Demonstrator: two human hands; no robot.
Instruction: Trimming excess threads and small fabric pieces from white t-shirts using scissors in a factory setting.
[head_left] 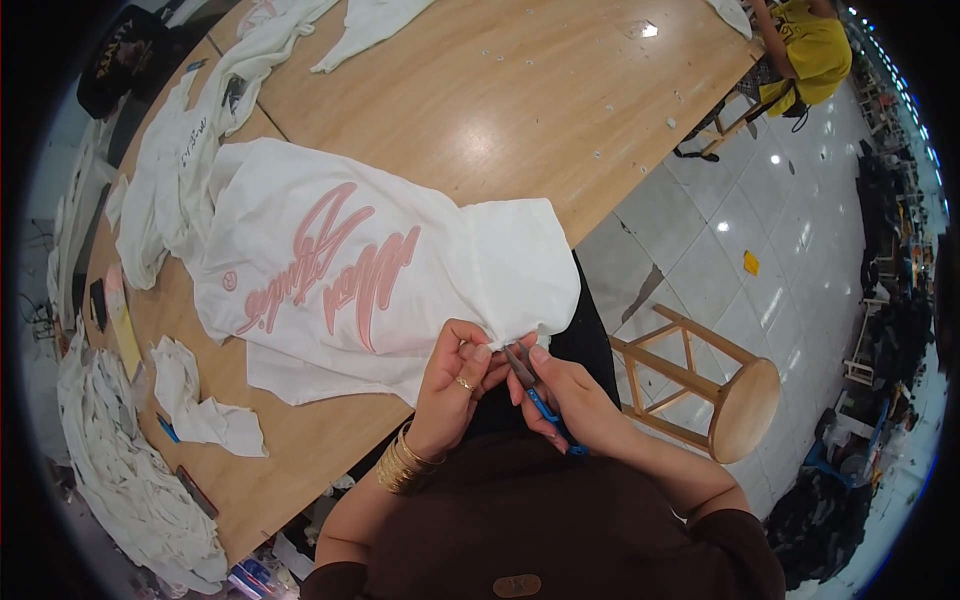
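A white garment with large pink lettering (430, 195) lies spread on the wooden table, its near right part hanging over the edge towards me. My left hand (452, 382), with a ring and gold bangles, is closed in a pinch on the garment's edge. Blue-handled thread snips (541, 402) are in my right hand (580, 392), their blades pointing up at the pinched fabric. The blade tips sit right by the cloth between both hands; whether they touch a thread is too small to tell. My right fingertips also come up against the fabric.
More white garments (165, 200) lie along the table's (500, 110) far left, with a heap of white cloth (140, 480) at the near left. A white scrap (215, 420) lies nearer. To the right stands a wooden stool (745, 410). A person in yellow (810, 50) sits at the far right.
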